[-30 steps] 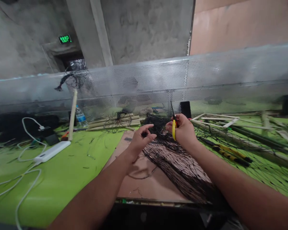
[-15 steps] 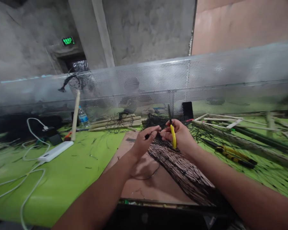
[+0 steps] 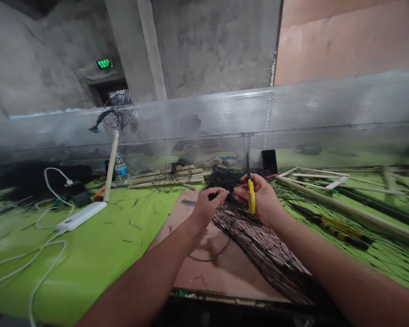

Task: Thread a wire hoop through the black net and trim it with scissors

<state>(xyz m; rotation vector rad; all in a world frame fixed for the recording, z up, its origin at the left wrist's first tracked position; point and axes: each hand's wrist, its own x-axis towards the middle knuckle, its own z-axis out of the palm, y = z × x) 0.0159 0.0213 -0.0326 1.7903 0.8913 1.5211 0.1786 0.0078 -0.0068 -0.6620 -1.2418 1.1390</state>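
A pair of scissors with yellow handles [image 3: 251, 197] hangs in my right hand [image 3: 266, 204], its dark blades pointing up and away. The thumb and forefinger of that hand also come together close to the left fingertips. My left hand [image 3: 206, 206] is closed in a pinch, with dark strands of the black netting [image 3: 259, 240] at its fingers; the exact strand is too fine to make out. From beneath both hands the netting runs in a long gathered bundle towards my right forearm. Under it lies a pinkish-brown board [image 3: 191, 277], with a thin curved wire or cord [image 3: 209, 260] on it.
On the green table [image 3: 98, 263] stand a white power strip [image 3: 82, 215] with cables and a water bottle [image 3: 122, 170]. Bamboo sticks [image 3: 167, 179] lie at the back. Yellow-black pliers [image 3: 341, 227] and a bamboo pole [image 3: 347, 209] lie right. A perforated screen [image 3: 218, 113] stands behind.
The view has shifted slightly, so the scene sits a little lower and further right. My fingertips have drawn slightly apart. The scissors stay in my right hand.
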